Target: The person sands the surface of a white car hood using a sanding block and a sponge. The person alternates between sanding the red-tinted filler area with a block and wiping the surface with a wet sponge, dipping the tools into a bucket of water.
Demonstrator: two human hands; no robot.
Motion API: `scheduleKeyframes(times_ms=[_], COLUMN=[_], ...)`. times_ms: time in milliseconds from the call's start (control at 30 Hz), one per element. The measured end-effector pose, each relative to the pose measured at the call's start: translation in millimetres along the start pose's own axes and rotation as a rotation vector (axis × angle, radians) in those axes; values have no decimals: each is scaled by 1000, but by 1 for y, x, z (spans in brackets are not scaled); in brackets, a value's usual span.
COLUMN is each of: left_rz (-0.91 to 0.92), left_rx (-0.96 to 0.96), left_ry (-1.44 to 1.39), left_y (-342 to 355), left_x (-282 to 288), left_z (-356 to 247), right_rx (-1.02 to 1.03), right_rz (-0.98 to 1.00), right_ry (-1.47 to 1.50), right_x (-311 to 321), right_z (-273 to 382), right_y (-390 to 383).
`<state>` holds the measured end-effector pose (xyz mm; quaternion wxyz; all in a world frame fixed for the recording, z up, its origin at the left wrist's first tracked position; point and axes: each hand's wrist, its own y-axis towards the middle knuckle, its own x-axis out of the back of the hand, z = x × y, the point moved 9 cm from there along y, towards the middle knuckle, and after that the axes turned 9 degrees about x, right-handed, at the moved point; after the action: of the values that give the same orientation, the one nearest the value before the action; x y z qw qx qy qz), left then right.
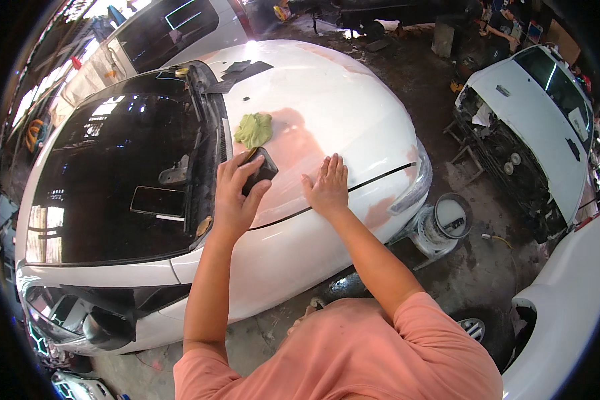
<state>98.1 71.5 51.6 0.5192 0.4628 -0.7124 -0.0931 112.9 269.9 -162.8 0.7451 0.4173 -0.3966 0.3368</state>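
Two bare hands are laid on the white car hood [340, 100], which carries everything in use. Toward the hood's rear edge, beside the windscreen [113, 167], a dark sanding block [263, 170] is gripped by the left hand [237, 197], the fingers curled over its top and the thumb pressed against its near side. Just beyond the block, nearer the wiper [197, 107], a crumpled green cloth [253, 129] is left lying on the hood, apart from both hands. A pinkish sanded patch [293, 143] is spread between the cloth and the hands. To the right, near the hood's side edge and its dark seam, the right hand [328, 187] is pressed flat with fingers together, holding nothing, well clear of the block.
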Motion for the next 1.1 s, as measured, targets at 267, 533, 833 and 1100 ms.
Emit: scheduleKeyframes(times_ms=[267,533,833,1100], left_rz=[-7,142,119,207], left_rx=[18,207,458,494], left_ry=[-219,-607,-884,-895], left_y=[13,52,48,39], left_x=[30,-2,-54,-70], left_z=[33,97,135,133], right_rx=[47,345,-180,-361], right_rz=[0,2,111,178], right_ry=[6,262,-38,-43], right_x=[5,16,-9,-19], right_z=[77,214,-45,-93], right_y=[-32,-93,9,41])
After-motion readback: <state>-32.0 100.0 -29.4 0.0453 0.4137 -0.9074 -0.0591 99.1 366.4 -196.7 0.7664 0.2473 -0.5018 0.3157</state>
